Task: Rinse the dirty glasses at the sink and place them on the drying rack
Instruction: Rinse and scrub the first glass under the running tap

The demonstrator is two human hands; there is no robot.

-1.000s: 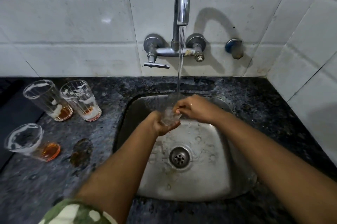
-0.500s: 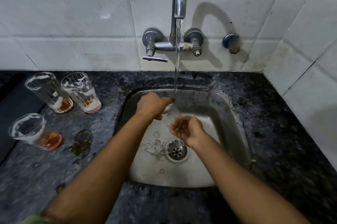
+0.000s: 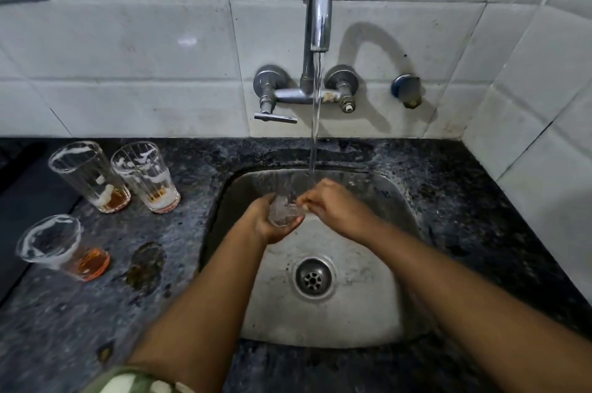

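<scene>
Item: clear glass [image 3: 285, 205], ribbed tumbler form, held over the steel sink [image 3: 378, 306] beneath the running stream [image 3: 315, 123]. The left hand [image 3: 270, 223] was cupped under and around its base, fingers closed on the glass. The right hand [image 3: 333, 207] sat just beside it at the rim side, fingers drawn together at the glass's mouth; whether they gripped the rim or only touched it could not be told through the water and blur.

Sink: rounded-square basin of brushed stainless steel, dull and water-spotted, with a round perforated drain [image 3: 313, 279] near its centre.

Tap [image 3: 317, 8]: chrome gooseneck spout on a wall-mounted mixer with two rounded valve bodies; a flat lever handle [image 3: 275, 118] projected on the left one. Water fell in a narrow, smooth column.

Counter [image 3: 464, 200]: dark speckled polished stone, wet in patches, with a brownish puddle [image 3: 145, 267] left of the basin.

Dirty glasses, three, on the counter left of the sink: two upright tumblers [image 3: 88, 175] and [image 3: 145, 176] standing close together, faintly ribbed, white foam on their walls and amber dregs at the bottom; a third [image 3: 59, 245] nearer the viewer, well apart from the pair, with orange residue at its base and foam round the rim.

Wall [image 3: 128, 56]: large glossy white tiles, grey grout, scuffed.

Sleeve [image 3: 128, 381]: camouflage-patterned cloth at the left forearm.
</scene>
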